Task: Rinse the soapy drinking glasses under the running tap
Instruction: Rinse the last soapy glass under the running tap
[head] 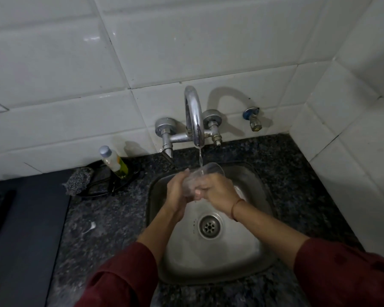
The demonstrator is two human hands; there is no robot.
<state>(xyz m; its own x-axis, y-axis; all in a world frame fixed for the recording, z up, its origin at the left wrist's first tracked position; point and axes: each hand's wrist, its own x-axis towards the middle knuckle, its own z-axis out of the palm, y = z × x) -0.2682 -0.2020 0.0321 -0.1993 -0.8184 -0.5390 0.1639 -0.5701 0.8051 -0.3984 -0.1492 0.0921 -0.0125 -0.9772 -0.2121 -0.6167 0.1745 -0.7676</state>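
Hands: the left hand (pixel 177 188) and right hand (pixel 218 189) are close together, both with fingers curled round one drinking glass (pixel 210 170).
Glass: clear and tilted, with its mouth raised toward the spout. It is held in the air above the back half of the sink. Any soap on it is hard to make out in this dim, slightly blurred view.
Water: a thin stream (pixel 200 157) falls onto the glass at its rim.
Wrist: a reddish thread (pixel 236 207) circles the right wrist, and dark red sleeves (pixel 124 278) cover both forearms.
Tap: a chrome tap (pixel 194 116) is fixed to the wall, its curved spout arching over the hands.
Sink: a steel sink (pixel 208 260), with the drain (pixel 209 226) just below the hands.
Worktop: a dark speckled worktop (pixel 102 220) surrounds the sink.
Left of sink: a soap bottle (pixel 113 161) with a pale cap leans in a dark dish (pixel 111 185), and a steel scrubber (pixel 78 180) lies at the dish's left edge.
Wall: white tiles (pixel 186 41), with a small blue-handled valve (pixel 252 118) to the right of the tap.
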